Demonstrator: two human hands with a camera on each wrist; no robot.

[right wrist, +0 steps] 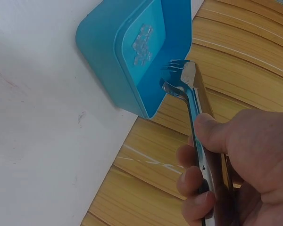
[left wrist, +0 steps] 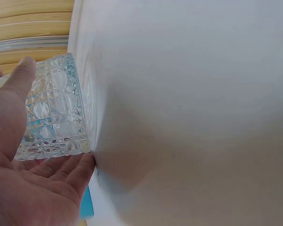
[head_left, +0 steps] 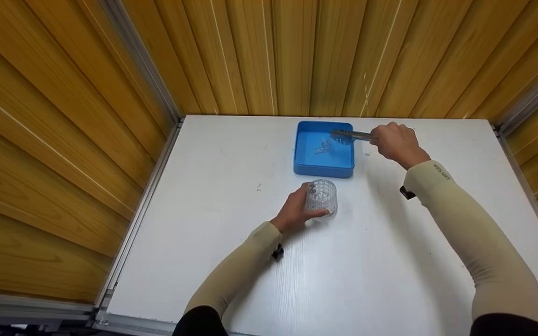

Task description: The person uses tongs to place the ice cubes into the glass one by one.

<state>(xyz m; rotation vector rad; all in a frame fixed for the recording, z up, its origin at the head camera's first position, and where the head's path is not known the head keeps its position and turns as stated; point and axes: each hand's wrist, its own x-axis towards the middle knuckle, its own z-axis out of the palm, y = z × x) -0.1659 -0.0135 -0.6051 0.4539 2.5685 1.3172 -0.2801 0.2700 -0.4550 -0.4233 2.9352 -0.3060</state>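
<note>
My left hand [head_left: 294, 209] grips a clear cut-glass tumbler [head_left: 322, 195] that stands on the white table, thumb on the near side. In the left wrist view the faceted wall of the glass [left wrist: 54, 108] shows between thumb and fingers. Metal serving tongs [right wrist: 198, 113] are held in my right hand [head_left: 397, 142], fingers wrapped along the handles. The fork-like tips of the tongs reach over the right side of a blue square tray [head_left: 323, 170]. Inside it lie several clear ice-like pieces [head_left: 323, 147], left of the tips.
The white table [head_left: 222, 196] backs onto a wood-patterned wall [head_left: 292, 56]. Similar panels and metal frame rails [head_left: 140, 51] bound the left and right sides. The blue tray sits near the back edge, just beyond the glass.
</note>
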